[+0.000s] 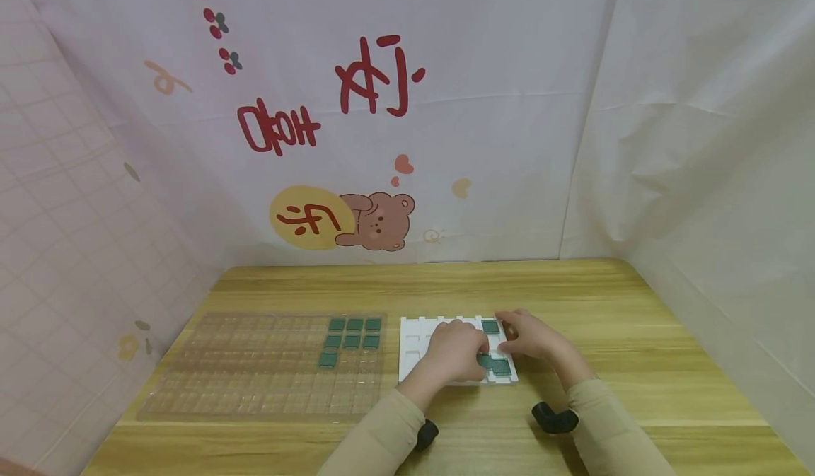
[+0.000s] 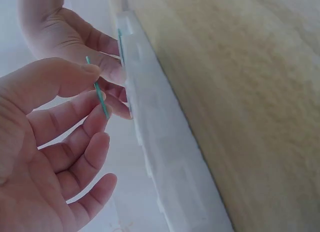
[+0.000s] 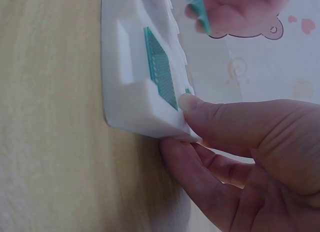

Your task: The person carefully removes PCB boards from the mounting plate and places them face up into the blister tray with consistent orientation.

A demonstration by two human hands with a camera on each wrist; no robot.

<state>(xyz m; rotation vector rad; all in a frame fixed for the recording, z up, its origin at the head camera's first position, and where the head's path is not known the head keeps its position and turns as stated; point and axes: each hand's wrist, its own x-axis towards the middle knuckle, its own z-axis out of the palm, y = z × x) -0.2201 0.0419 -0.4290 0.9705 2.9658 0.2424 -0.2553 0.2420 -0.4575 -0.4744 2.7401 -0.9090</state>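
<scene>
My left hand [image 1: 453, 349] is above the white slotted tray [image 1: 410, 329], pinching a thin green circuit board [image 2: 98, 88] between thumb and fingertips. The left wrist view shows that board edge-on, apart from the tray. At the tray's right side my right hand [image 1: 533, 336] grips the edge, with the thumb [image 3: 197, 109] on top and fingers at the side. One green board [image 1: 490, 327] sits in the far right slot, and another board [image 1: 501, 367] lies at the near right corner. My left hand hides the middle of the tray.
To the left lies a clear plastic tray [image 1: 255, 370] with many compartments; several green boards [image 1: 353, 324] sit in its far right part. Black curved pieces [image 1: 555, 419] are by both wrists. A printed cloth [image 1: 496, 143] hangs behind the wooden table [image 1: 573, 285].
</scene>
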